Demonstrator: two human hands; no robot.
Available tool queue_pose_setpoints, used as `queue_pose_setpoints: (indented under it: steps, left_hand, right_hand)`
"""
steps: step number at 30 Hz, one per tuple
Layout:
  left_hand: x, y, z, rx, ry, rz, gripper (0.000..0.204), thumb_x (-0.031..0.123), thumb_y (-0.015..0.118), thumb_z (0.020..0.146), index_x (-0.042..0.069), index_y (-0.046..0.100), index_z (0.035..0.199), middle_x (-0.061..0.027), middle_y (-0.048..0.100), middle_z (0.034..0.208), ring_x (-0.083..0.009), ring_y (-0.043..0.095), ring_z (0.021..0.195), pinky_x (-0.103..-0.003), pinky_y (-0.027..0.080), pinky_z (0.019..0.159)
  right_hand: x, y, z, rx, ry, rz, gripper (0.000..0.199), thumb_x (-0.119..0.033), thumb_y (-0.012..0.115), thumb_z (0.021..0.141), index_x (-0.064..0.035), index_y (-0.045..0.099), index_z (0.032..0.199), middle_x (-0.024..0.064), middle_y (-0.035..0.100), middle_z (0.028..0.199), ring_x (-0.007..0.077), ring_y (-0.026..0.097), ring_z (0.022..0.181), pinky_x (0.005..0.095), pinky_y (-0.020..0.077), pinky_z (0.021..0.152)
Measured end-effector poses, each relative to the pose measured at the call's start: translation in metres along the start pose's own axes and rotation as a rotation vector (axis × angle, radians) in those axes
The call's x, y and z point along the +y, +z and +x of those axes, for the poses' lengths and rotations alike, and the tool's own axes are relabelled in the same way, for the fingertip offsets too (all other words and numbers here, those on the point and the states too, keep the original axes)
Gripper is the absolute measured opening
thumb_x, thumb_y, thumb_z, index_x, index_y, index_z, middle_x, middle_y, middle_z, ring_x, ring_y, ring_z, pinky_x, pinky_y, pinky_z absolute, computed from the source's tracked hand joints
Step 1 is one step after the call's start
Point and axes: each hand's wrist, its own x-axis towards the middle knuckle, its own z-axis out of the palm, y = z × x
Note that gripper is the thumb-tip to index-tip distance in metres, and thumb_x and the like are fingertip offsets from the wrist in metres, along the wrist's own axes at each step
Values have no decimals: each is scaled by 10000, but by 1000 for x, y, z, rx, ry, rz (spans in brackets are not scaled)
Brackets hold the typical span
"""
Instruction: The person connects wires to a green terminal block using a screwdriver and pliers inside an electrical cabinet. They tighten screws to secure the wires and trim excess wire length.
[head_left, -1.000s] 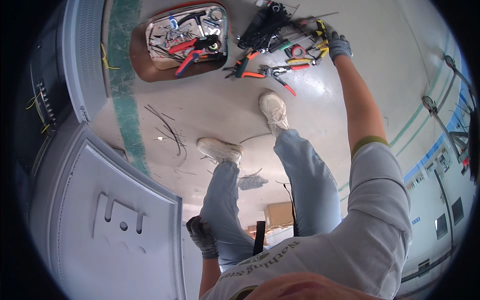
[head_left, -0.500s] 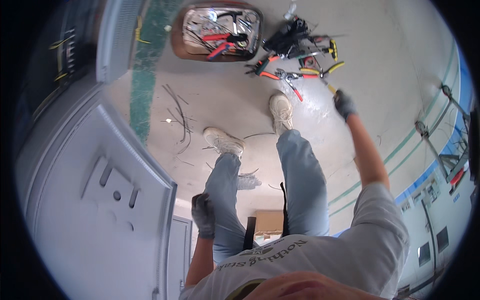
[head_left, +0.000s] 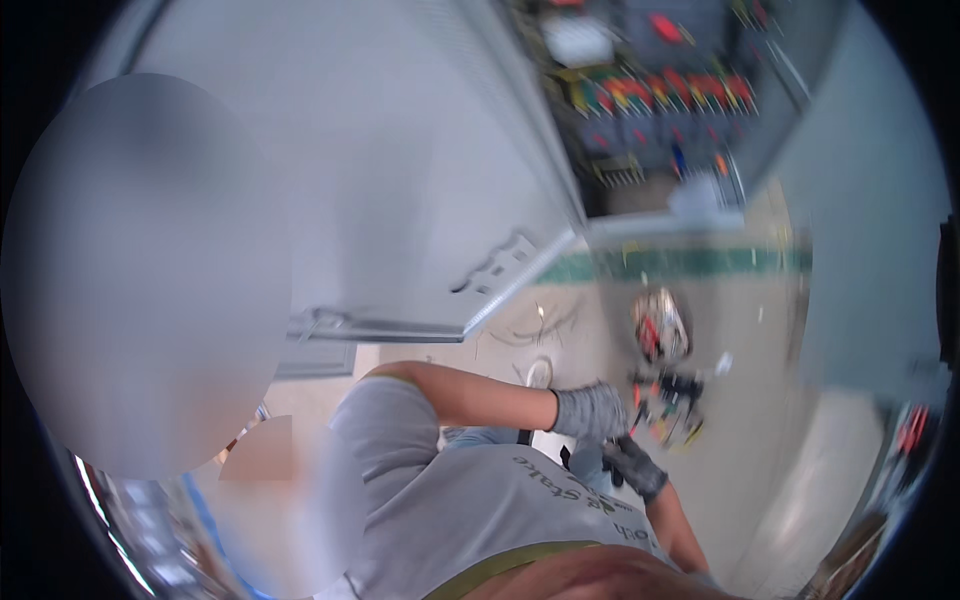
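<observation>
The picture is smeared by motion. My left hand (head_left: 590, 410), in a grey glove, reaches across in front of my grey shirt. My right hand (head_left: 635, 465), in a darker glove, comes up from below and meets it. The two hands touch or nearly touch just left of a heap of red- and yellow-handled hand tools (head_left: 668, 405) on the floor. Both sets of fingers look curled. The blur hides whether either hand holds anything.
A brown tray of tools (head_left: 660, 325) lies on the pale floor beyond the heap. A large grey cabinet door (head_left: 400, 180) fills the upper middle. The open cabinet (head_left: 650, 100) with coloured wiring is at the top right. A green floor stripe (head_left: 700, 262) runs along its base.
The view has swung round sharply, so the cabinet now sits on top and the tools on the right. My right hand has come back from the tool heap to meet my left hand.
</observation>
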Motion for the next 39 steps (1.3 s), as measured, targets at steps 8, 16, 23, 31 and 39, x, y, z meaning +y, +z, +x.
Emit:
queue_pose_setpoints:
  steps: [8,16,23,31,39]
  left_hand:
    - [102,-105,-10,515,444,61,159,219,575,817,113,677,758,-100,612,630,-256,624,620,-417,477,569]
    - [86,-127,-24,637,617,120,190,217,577,816,75,662,724,-128,582,634,-287,580,605,-397,428,540]
    - [65,-175,-209,682,206,369,159,187,611,767,73,654,870,-67,655,818,-256,635,744,-356,488,626]
    - [2,-162,-354,1956,-613,51,147,-7,577,896,28,606,1036,-120,592,1046,-191,554,872,-330,495,752]
    - [-62,-195,-382,1869,-621,209,194,-24,647,855,24,614,1039,-105,611,1027,-183,647,810,-290,526,714]
  right_hand:
    - [-89,-103,-37,728,-367,-1095,422,-386,588,919,10,631,1058,237,647,961,416,612,929,458,486,791]
    - [-297,135,28,442,-1438,-543,302,-205,584,946,-11,593,1178,180,571,1229,307,566,1120,403,468,928]
    - [-364,237,3,-138,-1562,214,458,-314,619,938,-61,503,1302,178,472,1396,367,460,1296,532,410,1050]
    - [-373,226,0,-217,-1530,223,293,-380,562,964,-112,479,1047,268,473,1348,411,534,1210,545,467,998]
    - [-366,238,13,-428,-1206,263,460,-277,627,934,-47,435,1283,140,624,881,213,598,784,328,511,690]
